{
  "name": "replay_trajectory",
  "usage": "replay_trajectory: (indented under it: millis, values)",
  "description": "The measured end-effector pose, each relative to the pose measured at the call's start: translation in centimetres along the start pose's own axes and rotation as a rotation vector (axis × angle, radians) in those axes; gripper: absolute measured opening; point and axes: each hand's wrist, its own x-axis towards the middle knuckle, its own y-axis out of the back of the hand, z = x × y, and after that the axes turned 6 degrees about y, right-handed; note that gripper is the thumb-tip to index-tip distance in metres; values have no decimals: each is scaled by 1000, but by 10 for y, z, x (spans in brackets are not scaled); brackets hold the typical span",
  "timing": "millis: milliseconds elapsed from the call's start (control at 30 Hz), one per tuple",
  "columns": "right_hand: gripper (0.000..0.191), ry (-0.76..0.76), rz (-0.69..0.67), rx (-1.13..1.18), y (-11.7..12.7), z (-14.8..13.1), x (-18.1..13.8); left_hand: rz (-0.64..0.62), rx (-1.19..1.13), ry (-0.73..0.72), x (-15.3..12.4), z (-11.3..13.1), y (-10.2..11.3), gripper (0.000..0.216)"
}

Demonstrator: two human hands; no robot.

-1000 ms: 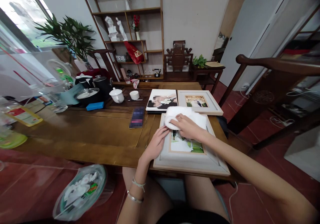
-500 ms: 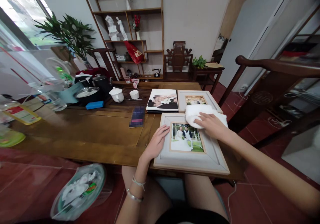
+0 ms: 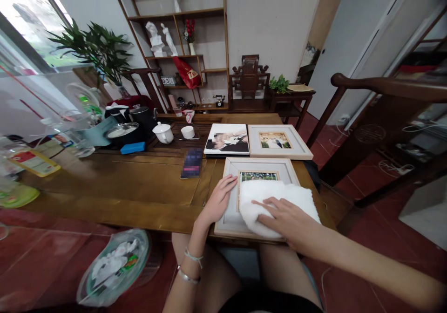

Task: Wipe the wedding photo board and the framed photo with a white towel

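Observation:
A picture frame (image 3: 230,210) with a wide pale border lies flat at the table's front edge. My left hand (image 3: 220,196) rests on its left side, fingers stretched out flat. A fluffy white cloth (image 3: 293,194) covers the lower and right part of this frame and most of its photo. My right hand (image 3: 279,217) holds the cloth from above and presses it down, fingers partly bent. Behind lies a second pale frame (image 3: 300,150) with a wedding photo, and to its left a photo album (image 3: 227,140).
On the wooden table (image 3: 146,182) lie a phone (image 3: 191,163) and a blue sponge (image 3: 133,147), with a white teapot (image 3: 163,133) and white cup (image 3: 187,132) behind. Bottles stand far left. A lined bin (image 3: 115,266) is on the floor; a wooden chair (image 3: 373,131) stands right.
My right hand has moved the white cloth down toward me, from the frame's upper right edge onto its lower part. The rear frame is uncovered now. My left hand has stayed put.

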Motion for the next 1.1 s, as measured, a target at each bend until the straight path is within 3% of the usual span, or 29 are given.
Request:
replay_trajectory:
  millis: [233, 400, 533, 733, 833, 933, 1100]
  values:
    - [67, -338, 139, -293, 4, 90, -9, -4, -6, -16, 0, -3, 0, 40]
    - [67, -259, 96, -267, -6, 115, 1, 1, -7, -5, 0, -1, 0, 40]
    - [64, -274, 93, -178, -9, 85, 7, 0, 1, -3, 0, 1, 0, 40]
    - [72, -145, 10, 150, 0, -12, -17, -3, 15, 6, 1, 2, 0, 40]
    - [76, -99, 15, 228, -1, -25, -20, -11, 24, 6, 1, 2, 1, 41]
    - [72, -156, 66, 121, -9, 4, -9, -18, 33, 0, 1, 1, 1, 41]
    - [69, -239, 169, -122, -17, 83, 18, -19, 23, -20, 1, 1, 2, 42]
